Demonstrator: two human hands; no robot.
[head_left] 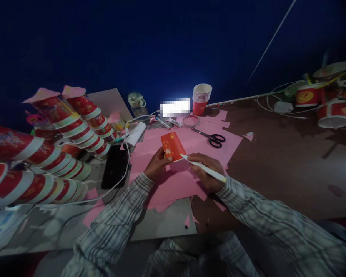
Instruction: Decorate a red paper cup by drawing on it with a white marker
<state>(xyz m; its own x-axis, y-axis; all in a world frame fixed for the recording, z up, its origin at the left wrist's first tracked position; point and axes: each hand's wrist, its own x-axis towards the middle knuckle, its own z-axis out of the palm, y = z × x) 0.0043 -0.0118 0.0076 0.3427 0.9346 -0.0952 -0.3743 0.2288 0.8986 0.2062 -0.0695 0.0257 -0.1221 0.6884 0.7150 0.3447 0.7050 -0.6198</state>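
My left hand [158, 163] is closed around the side of a red paper cup [174, 145] with a printed figure and gold marks. The cup is tilted, with a pale edge toward me. In my right hand [207, 173] is a white marker pen [209, 170] with a yellow end, held like a pencil. Its tip meets or nearly meets the cup's lower right part; contact is hard to tell. Beneath both hands lie pink paper sheets [147, 154]. Black-handled scissors [215, 140] rest on the paper beyond my right hand.
Towers of stacked red cups [72, 123] with pink cone tops stand at left. A black phone [114, 167] lies under a white cable. Behind are a glass jar [137, 104], markers [163, 123], a roll of tape [191, 121] and nested cups [201, 100]. More cups [307, 96] sit far right.
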